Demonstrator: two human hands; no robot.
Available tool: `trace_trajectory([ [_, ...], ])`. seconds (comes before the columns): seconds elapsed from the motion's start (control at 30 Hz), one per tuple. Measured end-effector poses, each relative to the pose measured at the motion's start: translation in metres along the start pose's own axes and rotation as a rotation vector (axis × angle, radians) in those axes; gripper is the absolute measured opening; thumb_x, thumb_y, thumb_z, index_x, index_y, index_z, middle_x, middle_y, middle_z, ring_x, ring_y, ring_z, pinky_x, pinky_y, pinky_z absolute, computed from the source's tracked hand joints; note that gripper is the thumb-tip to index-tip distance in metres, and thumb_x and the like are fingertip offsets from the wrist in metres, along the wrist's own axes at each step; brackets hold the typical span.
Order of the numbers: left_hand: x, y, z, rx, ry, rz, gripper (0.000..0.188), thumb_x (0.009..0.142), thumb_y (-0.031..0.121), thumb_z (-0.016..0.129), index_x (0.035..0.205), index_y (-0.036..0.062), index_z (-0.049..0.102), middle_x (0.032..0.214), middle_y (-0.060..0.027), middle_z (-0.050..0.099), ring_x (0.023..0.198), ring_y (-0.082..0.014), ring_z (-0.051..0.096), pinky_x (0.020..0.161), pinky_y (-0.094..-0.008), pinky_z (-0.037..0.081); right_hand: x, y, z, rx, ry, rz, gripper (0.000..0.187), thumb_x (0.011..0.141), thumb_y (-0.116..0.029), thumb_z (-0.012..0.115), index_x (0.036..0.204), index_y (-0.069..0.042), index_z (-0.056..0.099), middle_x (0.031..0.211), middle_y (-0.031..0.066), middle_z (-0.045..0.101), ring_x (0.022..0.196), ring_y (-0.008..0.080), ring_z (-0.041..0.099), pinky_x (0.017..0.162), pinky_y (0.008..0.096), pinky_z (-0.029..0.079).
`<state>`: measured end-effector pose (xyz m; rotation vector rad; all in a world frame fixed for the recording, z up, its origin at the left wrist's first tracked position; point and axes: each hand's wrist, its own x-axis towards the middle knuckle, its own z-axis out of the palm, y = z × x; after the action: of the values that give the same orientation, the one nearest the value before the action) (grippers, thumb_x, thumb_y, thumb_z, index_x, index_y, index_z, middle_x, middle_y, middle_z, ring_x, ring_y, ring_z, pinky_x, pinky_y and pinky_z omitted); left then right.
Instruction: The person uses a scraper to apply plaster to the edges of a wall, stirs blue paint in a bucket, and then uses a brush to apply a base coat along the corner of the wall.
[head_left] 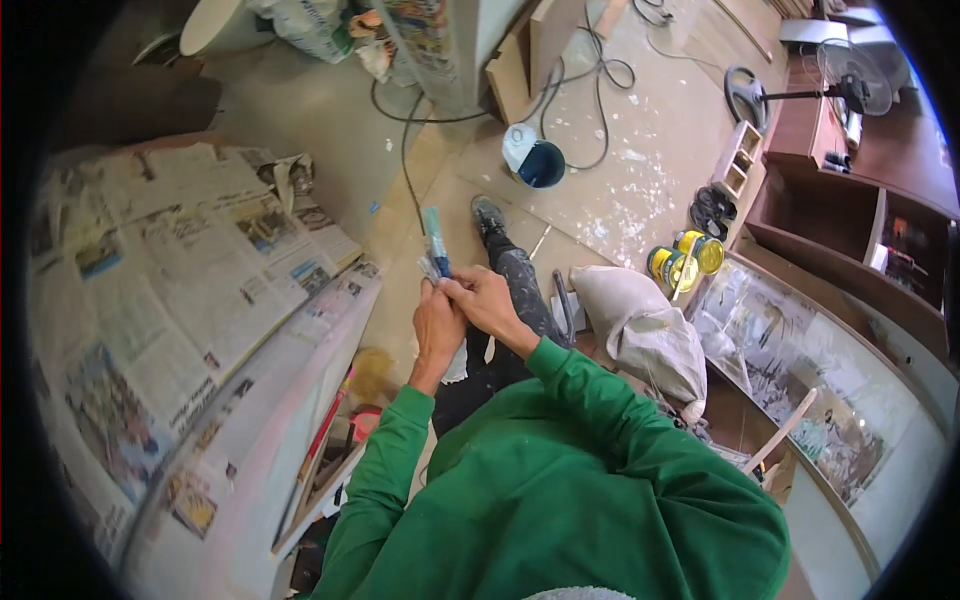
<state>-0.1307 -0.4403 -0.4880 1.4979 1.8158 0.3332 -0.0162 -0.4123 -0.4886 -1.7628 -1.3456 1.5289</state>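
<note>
Paint-spattered plywood flooring point(640, 150) fills the far side of this workshop, while one long white tabletop point(250, 470) papered over with newspaper sheets point(170, 270) runs along the person's left. Dark wooden shelving point(850, 190) stands to the right, with one black pedestal fan point(850, 85) lying near it. Closer in, one grey cloth sack point(640, 330) slumps beside the person's leg, and black cables point(590, 70) loop over the floor. One open blue paint pot point(542, 163) sits with its pale lid just beside it, and two yellow tins point(686, 260) stand together near the glass-fronted panel. At the centre, both hands meet in front of the green sleeves: the left hand point(437, 330) is closed around a white rag point(432, 268), and the right hand point(485, 298) pinches the same bundle, from which one narrow brush with a blue handle and pale bristles point(434, 238) sticks upward. Judging by this, the brush is being wiped and the wiping looks under way, not finished; whether the bristles are clean cannot be told.
</note>
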Motion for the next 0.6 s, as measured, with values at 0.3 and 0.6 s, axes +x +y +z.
trace_trajectory([
  [0.3, 0.098, -0.002, 0.044, -0.033, -0.224, 0.015, 0.057, 0.079, 0.037, 0.075, 0.117, -0.0043, 0.063, 0.110, -0.0225, 0.061, 0.097, -0.0387, 0.062, 0.081, -0.0414, 0.050, 0.102, 0.155, -0.047, 0.390, 0.503, 0.473, 0.032, 0.085, -0.029, 0.062, 0.090, 0.001, 0.071, 0.075, 0.0198, 0.067, 0.070, 0.0314, 0.067, 0.065, 0.0383, 0.050],
  [0.6, 0.102, -0.163, 0.075, 0.184, -0.145, -0.302, 0.034, 0.082, 0.025, 0.073, 0.100, -0.0032, 0.070, 0.094, -0.0215, 0.064, 0.088, -0.0339, 0.063, 0.077, -0.0385, 0.049, 0.311, 0.429, -0.085, -0.490, 0.440, 0.367, 0.026, 0.074, -0.018, 0.059, 0.082, 0.004, 0.069, 0.085, 0.0286, 0.066, 0.082, 0.0462, 0.064, 0.079, 0.0512, 0.051],
])
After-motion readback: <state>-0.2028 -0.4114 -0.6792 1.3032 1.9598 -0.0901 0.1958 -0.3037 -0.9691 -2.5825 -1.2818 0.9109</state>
